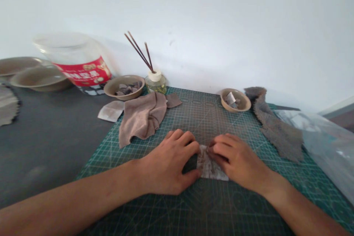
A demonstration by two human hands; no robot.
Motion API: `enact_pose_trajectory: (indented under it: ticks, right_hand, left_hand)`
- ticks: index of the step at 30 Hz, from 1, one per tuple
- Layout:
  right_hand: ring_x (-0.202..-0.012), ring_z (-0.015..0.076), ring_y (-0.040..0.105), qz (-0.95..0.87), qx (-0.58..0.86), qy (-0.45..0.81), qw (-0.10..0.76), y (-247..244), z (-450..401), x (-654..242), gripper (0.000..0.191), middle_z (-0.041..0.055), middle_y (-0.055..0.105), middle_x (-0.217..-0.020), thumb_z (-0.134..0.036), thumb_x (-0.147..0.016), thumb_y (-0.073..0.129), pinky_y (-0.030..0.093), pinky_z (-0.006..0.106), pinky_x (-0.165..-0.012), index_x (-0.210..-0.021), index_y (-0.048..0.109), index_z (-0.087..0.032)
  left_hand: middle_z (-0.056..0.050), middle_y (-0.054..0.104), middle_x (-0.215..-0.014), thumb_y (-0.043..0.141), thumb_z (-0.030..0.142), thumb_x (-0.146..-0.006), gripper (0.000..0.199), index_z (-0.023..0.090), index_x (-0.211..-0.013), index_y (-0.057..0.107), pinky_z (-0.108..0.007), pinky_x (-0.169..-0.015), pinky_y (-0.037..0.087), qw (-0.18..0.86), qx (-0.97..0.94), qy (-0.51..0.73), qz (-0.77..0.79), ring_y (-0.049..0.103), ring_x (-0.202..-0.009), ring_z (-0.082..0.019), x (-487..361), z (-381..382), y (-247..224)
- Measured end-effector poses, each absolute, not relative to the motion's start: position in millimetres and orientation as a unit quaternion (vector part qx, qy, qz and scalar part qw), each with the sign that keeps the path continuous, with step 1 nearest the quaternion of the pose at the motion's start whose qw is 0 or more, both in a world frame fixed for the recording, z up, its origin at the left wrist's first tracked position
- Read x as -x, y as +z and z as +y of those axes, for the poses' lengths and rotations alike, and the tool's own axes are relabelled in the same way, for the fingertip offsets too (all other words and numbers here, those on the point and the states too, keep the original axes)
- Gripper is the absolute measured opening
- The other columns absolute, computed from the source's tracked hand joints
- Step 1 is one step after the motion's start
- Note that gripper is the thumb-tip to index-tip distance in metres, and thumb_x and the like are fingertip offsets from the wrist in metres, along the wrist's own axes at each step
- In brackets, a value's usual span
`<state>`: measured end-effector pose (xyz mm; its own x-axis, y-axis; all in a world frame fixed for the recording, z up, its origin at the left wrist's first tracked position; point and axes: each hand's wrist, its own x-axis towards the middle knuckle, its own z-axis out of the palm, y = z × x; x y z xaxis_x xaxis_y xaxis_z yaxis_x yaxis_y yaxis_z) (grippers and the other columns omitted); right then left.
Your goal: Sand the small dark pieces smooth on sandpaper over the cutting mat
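Note:
A small whitish-grey piece with dark smudges (212, 167) lies flat on the green cutting mat (193, 118). At its left edge is my left hand (173, 164), thumb and fingertips apart and touching the piece near its lower and upper left corners. My right hand (240, 162) bends over the piece's upper right part, with thumb and fingertips pressed together there; whatever is between them is hidden. Beyond my left hand, a crumpled brown cloth (143, 116) rests on the mat, with a pale flat piece (111, 111) beside it.
Two small bowls of grey scraps (124, 84) (235, 100) stand at the back. Between them is a reed diffuser (155, 82). A large jar (80, 66) and more bowls (41, 78) are at left. Grey fuzzy cloth (279, 131) and a plastic bag (329, 143) lie at right.

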<state>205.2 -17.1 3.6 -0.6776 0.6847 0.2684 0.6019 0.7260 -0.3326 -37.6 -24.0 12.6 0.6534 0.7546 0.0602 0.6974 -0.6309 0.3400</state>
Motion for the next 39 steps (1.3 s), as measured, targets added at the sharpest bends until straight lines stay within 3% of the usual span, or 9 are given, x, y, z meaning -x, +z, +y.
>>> enact_pose_trajectory:
  ticks: [6,12,16,21,26,31,37,39]
  right_hand:
    - [-0.085,0.0182,0.056,-0.927,0.309,0.154,0.149,6.3,-19.8,-208.7,0.015,0.0015,0.063,-0.088,-0.009,-0.091,0.06,0.044,0.035,-0.082,-0.082,0.063,-0.02]
    - [-0.091,0.0214,0.056,-0.908,0.374,0.091,0.166,8.2,-13.6,-206.5,0.011,0.0043,0.064,-0.092,-0.012,-0.093,0.06,0.042,0.038,-0.087,-0.085,0.064,-0.019]
    - [-0.086,0.0176,0.056,-0.929,0.31,0.161,0.121,11.5,-19.3,-209.4,0.014,-0.0004,0.063,-0.087,-0.01,-0.09,0.064,0.04,0.035,-0.084,-0.081,0.062,-0.021]
    - [-0.093,0.0207,0.055,-0.916,0.354,0.096,0.162,10.1,-13.3,-209.2,0.011,0.0038,0.065,-0.096,-0.012,-0.093,0.061,0.037,0.037,-0.086,-0.084,0.062,-0.019]
    - [-0.086,0.0167,0.054,-0.937,0.296,0.149,0.109,14.2,-15.5,-210.2,0.015,-0.002,0.064,-0.089,-0.01,-0.09,0.064,0.032,0.035,-0.084,-0.079,0.059,-0.02]
    - [-0.091,0.0198,0.052,-0.928,0.334,0.081,0.141,12.3,-11.5,-206.3,0.012,0.0016,0.065,-0.094,-0.015,-0.093,0.062,0.03,0.037,-0.083,-0.082,0.061,-0.019]
    - [-0.086,0.0158,0.053,-0.935,0.296,0.165,0.1,16.1,-15.6,-210.0,0.013,-0.0021,0.063,-0.09,-0.011,-0.091,0.063,0.03,0.035,-0.085,-0.081,0.06,-0.02]
    - [-0.089,0.0175,0.052,-0.936,0.301,0.138,0.117,14.7,-14.9,-206.5,0.012,-0.0011,0.064,-0.093,-0.014,-0.091,0.064,0.03,0.035,-0.084,-0.082,0.061,-0.021]
  left_hand:
    - [-0.006,0.055,-0.108,0.068,0.043,-0.082,0.03,0.023,-0.103,0.059,-0.049,-0.092,0.042,0.146,-0.897,0.1,0.405,0.048,-0.101,-0.028,37.6,-24.2,12.6]
    - [-0.006,0.054,-0.108,0.067,0.042,-0.082,0.031,0.023,-0.104,0.059,-0.05,-0.094,0.041,0.144,-0.897,0.098,0.407,0.048,-0.102,-0.028,37.6,-24.0,13.4]
    - [-0.006,0.054,-0.109,0.066,0.042,-0.082,0.03,0.023,-0.104,0.059,-0.05,-0.093,0.041,0.148,-0.897,0.096,0.405,0.048,-0.101,-0.028,37.7,-23.8,13.1]
    - [-0.006,0.054,-0.109,0.066,0.043,-0.083,0.03,0.023,-0.104,0.059,-0.05,-0.093,0.041,0.147,-0.898,0.096,0.403,0.047,-0.102,-0.028,37.6,-23.2,12.9]
    - [-0.006,0.054,-0.109,0.066,0.043,-0.083,0.031,0.023,-0.105,0.059,-0.05,-0.094,0.041,0.146,-0.898,0.096,0.404,0.048,-0.101,-0.028,37.9,-23.7,11.8]
    - [-0.006,0.054,-0.109,0.065,0.044,-0.084,0.031,0.022,-0.104,0.058,-0.051,-0.093,0.041,0.137,-0.901,0.095,0.4,0.048,-0.101,-0.029,38.1,-24.1,10.8]
    - [-0.006,0.054,-0.109,0.064,0.044,-0.085,0.029,0.022,-0.104,0.058,-0.05,-0.094,0.041,0.142,-0.9,0.096,0.401,0.048,-0.102,-0.028,38.1,-24.0,10.7]
    - [-0.006,0.054,-0.109,0.065,0.043,-0.084,0.029,0.022,-0.103,0.058,-0.05,-0.093,0.041,0.139,-0.901,0.094,0.399,0.048,-0.102,-0.028,38.0,-24.0,10.3]
